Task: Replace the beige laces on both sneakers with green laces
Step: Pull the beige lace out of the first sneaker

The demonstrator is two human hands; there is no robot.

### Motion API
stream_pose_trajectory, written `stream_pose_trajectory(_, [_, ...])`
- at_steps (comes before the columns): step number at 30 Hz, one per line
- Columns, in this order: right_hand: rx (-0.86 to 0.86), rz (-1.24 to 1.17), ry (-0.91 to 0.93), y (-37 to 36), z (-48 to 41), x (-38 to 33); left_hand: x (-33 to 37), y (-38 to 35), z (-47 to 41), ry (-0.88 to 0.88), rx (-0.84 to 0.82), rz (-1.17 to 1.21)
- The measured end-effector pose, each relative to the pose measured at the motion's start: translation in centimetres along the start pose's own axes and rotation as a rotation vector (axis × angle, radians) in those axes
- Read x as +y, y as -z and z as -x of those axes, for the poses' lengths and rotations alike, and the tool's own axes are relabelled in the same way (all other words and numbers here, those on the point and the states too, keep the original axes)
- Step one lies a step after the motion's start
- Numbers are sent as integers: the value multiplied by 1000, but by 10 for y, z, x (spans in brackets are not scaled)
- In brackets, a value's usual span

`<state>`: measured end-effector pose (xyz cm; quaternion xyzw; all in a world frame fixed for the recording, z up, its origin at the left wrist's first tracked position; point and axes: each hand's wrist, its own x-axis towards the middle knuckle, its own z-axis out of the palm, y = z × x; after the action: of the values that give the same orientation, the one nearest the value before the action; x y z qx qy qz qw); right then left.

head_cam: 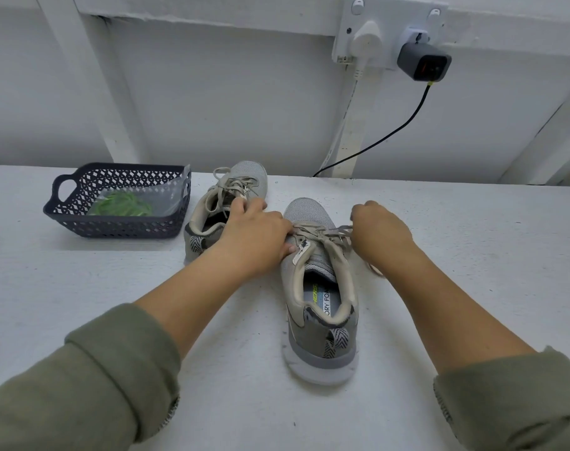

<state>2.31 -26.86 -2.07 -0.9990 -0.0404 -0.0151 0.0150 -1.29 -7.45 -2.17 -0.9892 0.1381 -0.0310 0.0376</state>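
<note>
Beige lace (326, 232) crosses the near sneaker (321, 297). The left hand (257, 237) grips that sneaker at the eyelets, likely to steady it, while the right hand (379, 232) pinches the lace end, stretched sideways. Green laces (122, 205) lie bagged in the basket (121, 227), beside the far sneaker (244, 177).

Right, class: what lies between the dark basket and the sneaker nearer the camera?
The head view shows the far sneaker between basket and near sneaker, with the left hand partly over it.
</note>
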Motion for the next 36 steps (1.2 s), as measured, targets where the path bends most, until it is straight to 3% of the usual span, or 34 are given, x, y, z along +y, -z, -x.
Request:
stream_pose_trajectory(4, [-7, -141, 221, 1, -2, -1, 4, -1, -6, -85, 120, 75])
stream_pose_trajectory(7, [-62, -186, 348, 1, -4, 0, 6, -1, -16, -151, 108, 147])
stream_pose_trajectory(18, [-148, -105, 358, 1, 1, 1, 7, 2, -35, -195, -4, 214])
stream_pose_trajectory(23, [-140, -107, 369, -1, 1, 2, -2, 4, -40, -234, -91, 354])
stream_pose_trajectory(26, [-112, -76, 375, -2, 1, 4, -2, 7, -43, -241, -119, 292])
stream_pose_trajectory(28, [-98, -72, 380, -2, 1, 6, 1, 6, -43, -223, -93, 238])
stream_pose_trajectory(31, [-82, -72, 386, -4, 1, 8, -2, 1, -40, -169, 109, 284])
stream_pose_trajectory(33, [-67, -61, 388, -6, 1, 8, -6, -4, -36, -51, 225, 220])
stream_pose_trajectory(36, [-64, -53, 378, -7, 3, 7, 1, -7, -29, 154, 257, -18])
